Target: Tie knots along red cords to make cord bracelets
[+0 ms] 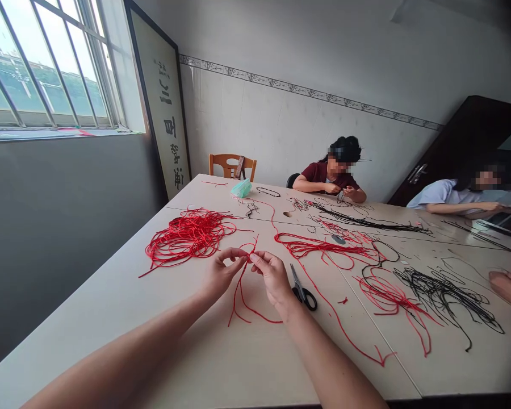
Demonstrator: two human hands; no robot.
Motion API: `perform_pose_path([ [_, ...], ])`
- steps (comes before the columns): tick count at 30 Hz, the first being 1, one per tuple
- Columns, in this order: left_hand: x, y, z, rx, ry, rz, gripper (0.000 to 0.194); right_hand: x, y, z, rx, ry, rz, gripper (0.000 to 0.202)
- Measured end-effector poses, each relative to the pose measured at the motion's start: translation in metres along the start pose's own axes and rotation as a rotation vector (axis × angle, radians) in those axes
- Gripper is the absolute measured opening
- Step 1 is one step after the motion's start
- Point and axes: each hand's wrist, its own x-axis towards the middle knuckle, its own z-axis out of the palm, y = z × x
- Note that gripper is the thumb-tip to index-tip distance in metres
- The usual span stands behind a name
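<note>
Near the middle of the view, a red cord (pixel 239 284) is pinched between my two hands, its loose ends hanging down and lying on the table. My left hand (pixel 226 270) grips it with thumb and index finger. Right beside it, my right hand (pixel 272 272) pinches the same cord, the fingertips almost touching those of the left. Scissors (pixel 303 288) with black handles lie just right of my right hand. A big tangled pile of red cord (pixel 189 236) is on the table left of and beyond my hands.
On the table (pixel 255 363) lie red cord bundles (pixel 319 245), black cords (pixel 445 292), a roll (pixel 338 240) and a green plastic bag (pixel 241 188). Two people sit at the far side; another person's hand (pixel 509 284) is at the right edge. A wooden chair (pixel 232 165) stands behind.
</note>
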Motion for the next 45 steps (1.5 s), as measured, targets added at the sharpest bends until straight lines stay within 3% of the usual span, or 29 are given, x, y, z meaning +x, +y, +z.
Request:
perform_pose_path([
  [9,-0.0028,0.0056,-0.0022,0.084,-0.008,0.012,0.02,-0.0005,-0.001,-0.0001,-0.061,0.013,-0.088,0.02],
  [18,0.0002,-0.0015,-0.0013,-0.028,-0.03,-0.06,0.022,-0.0058,-0.0053,-0.0001,-0.484,0.074,-0.326,0.021],
  [23,0.001,-0.002,-0.0013,-0.032,-0.063,-0.066,0.022,-0.0061,-0.0047,-0.0003,-0.476,0.03,-0.294,0.022],
  [29,0.0011,0.0011,-0.001,-0.039,0.015,0.003,0.018,-0.0055,-0.0046,0.0004,-0.428,0.023,-0.275,0.022],
  [37,0.0019,-0.0017,0.001,-0.085,0.04,-0.063,0.02,-0.007,-0.0054,0.0028,-0.44,0.047,-0.297,0.02],
  [45,-0.0007,0.0045,-0.0009,-0.072,-0.031,-0.085,0.019,-0.0077,-0.0066,0.0031,-0.464,0.051,-0.309,0.019],
])
